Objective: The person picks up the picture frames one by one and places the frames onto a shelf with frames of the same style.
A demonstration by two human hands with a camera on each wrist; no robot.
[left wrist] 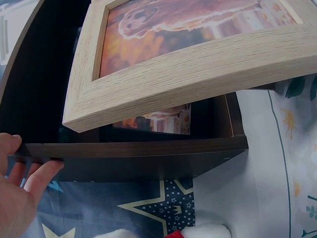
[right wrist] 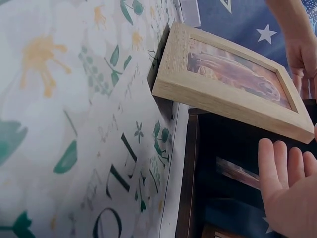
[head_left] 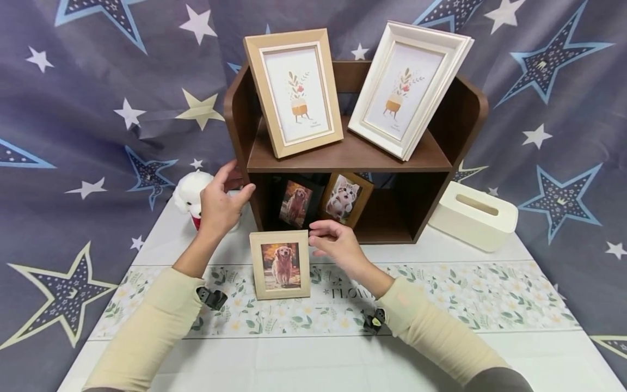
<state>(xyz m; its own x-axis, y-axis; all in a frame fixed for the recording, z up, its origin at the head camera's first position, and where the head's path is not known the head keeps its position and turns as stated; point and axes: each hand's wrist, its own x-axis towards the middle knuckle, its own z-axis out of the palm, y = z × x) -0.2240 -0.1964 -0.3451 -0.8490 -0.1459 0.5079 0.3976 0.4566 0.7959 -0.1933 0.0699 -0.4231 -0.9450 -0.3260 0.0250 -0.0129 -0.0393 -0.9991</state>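
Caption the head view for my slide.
Left hand on brown wooden shelf, right hand beside pale rectangular wooden photo frame.

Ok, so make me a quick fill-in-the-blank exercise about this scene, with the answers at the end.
1. In the head view, the left hand is at the brown shelf's side panel on the ____.
2. The right hand is beside the pale wooden frame, whose photo shows one animal, a ____.
3. On the upper level, the tan frame stands beside a ____ frame with a similar plant picture.
4. In the head view, the slotted box is to the shelf's ____.

Answers: left; dog; white; right.
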